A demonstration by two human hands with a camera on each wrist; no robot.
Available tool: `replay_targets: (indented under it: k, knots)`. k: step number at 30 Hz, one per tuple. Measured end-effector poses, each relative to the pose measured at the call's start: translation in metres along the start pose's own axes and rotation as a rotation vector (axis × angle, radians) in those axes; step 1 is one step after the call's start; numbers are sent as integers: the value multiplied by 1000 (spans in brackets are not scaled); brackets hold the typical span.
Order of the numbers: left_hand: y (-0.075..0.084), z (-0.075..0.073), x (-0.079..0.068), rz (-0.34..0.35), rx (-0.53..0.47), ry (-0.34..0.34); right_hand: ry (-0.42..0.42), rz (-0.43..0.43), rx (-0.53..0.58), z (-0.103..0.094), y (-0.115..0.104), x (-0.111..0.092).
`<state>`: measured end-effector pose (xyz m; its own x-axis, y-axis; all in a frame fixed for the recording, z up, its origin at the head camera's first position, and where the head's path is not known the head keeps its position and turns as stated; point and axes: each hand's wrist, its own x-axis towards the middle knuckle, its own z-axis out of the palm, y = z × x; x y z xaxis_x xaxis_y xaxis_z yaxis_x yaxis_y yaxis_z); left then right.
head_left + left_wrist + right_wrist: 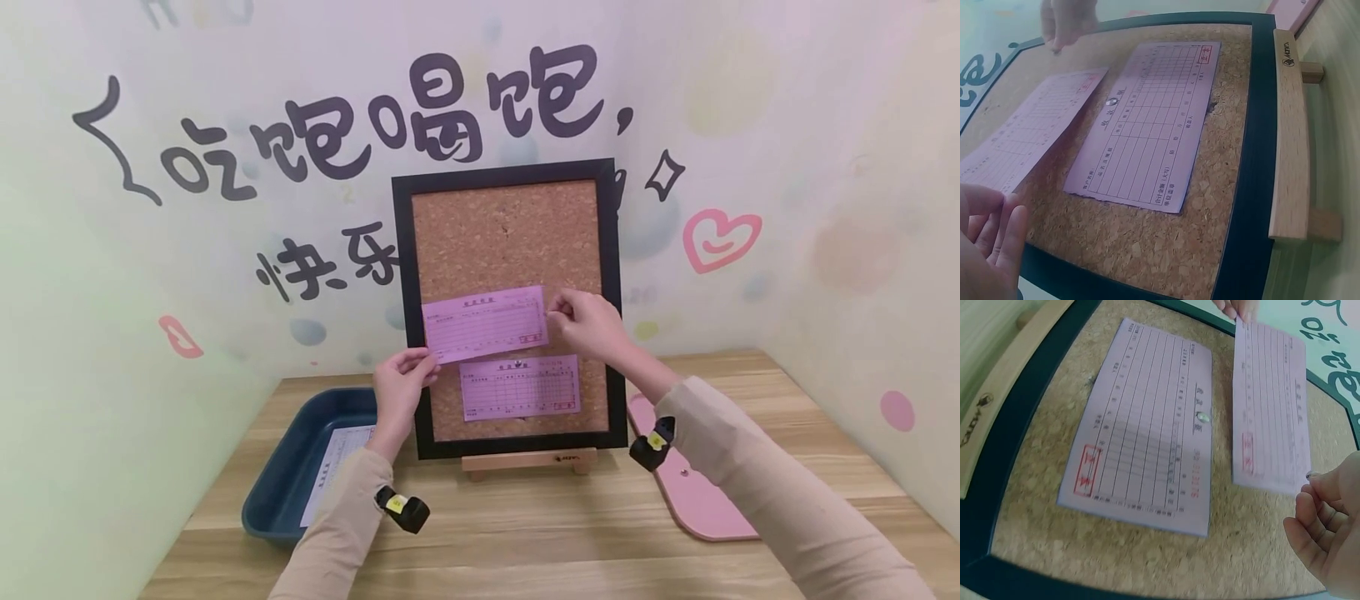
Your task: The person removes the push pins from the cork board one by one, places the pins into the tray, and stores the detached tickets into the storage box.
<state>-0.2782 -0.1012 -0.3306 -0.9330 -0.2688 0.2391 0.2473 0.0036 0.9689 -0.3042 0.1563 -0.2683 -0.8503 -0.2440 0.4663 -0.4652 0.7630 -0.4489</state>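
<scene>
My left hand (401, 387) pinches the lower left corner of a pink receipt slip (483, 321), which slants across the cork board (506, 237) in its black frame. At the slip's right edge, my right hand (588, 325) pinches a small pushpin (1310, 475) between thumb and finger; most of the pin is hidden. Below, a second pink receipt slip (520, 387) lies against the cork, with a shiny pin (1112, 101) at its top edge. In the left wrist view the upper slip stands partly off the cork.
The board stands on a wooden easel (528, 460) on the wood-grain table (555, 533). A dark blue tray (273, 492) with a printed paper (330, 467) in it is at left. Right of the board lies a pink board (701, 504) with a small shiny pin on it, partly behind my right arm.
</scene>
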Motion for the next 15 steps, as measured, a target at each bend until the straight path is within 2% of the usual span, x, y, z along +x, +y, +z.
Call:
replay_targets:
  k: [9, 15]
  knots:
    - [0, -15, -1, -9, -5, 23, 25, -10, 46, -7, 23, -10]
    - [0, -27, -2, -3, -4, 34, 34, -29, 30, -16, 33, -18]
